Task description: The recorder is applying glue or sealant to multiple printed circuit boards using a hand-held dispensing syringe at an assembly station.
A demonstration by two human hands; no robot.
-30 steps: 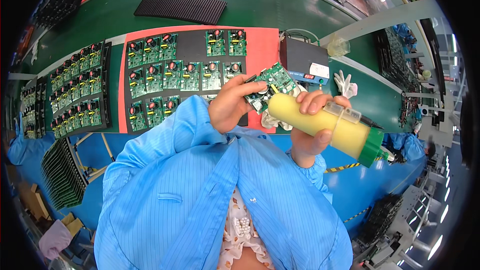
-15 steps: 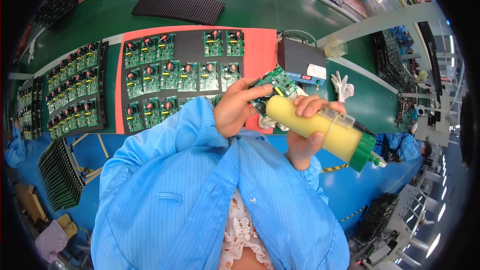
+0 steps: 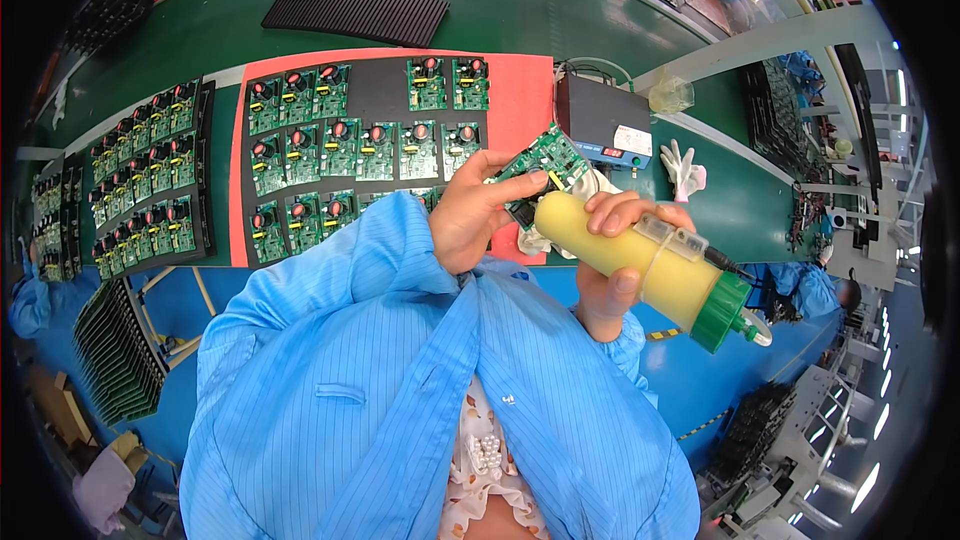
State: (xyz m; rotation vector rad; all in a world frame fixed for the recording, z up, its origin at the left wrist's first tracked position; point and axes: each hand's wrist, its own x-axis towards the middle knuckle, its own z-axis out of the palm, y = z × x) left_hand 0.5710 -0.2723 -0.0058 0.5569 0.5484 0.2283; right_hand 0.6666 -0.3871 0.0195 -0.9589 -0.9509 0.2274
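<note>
The left hand (image 3: 478,212) still grips the circuit board (image 3: 540,162); the right hand (image 3: 608,265), closed around the yellow dispenser (image 3: 640,258), has brought its tip closer.

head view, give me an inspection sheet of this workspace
surface: green bench with a red mat and a black tray on it
job's things: green circuit board held up in the left hand; yellow dispenser with a green cap in the right hand, its tip at the board
clutter: rows of boards on the tray, more boards at left, ribbed black mat, black box, white glove, rack of boards below the bench
grippers: both hands gripping, bare
cables: thin black lead at the dispenser's cap end
surroundings: another worker in blue at right, blue floor
</note>
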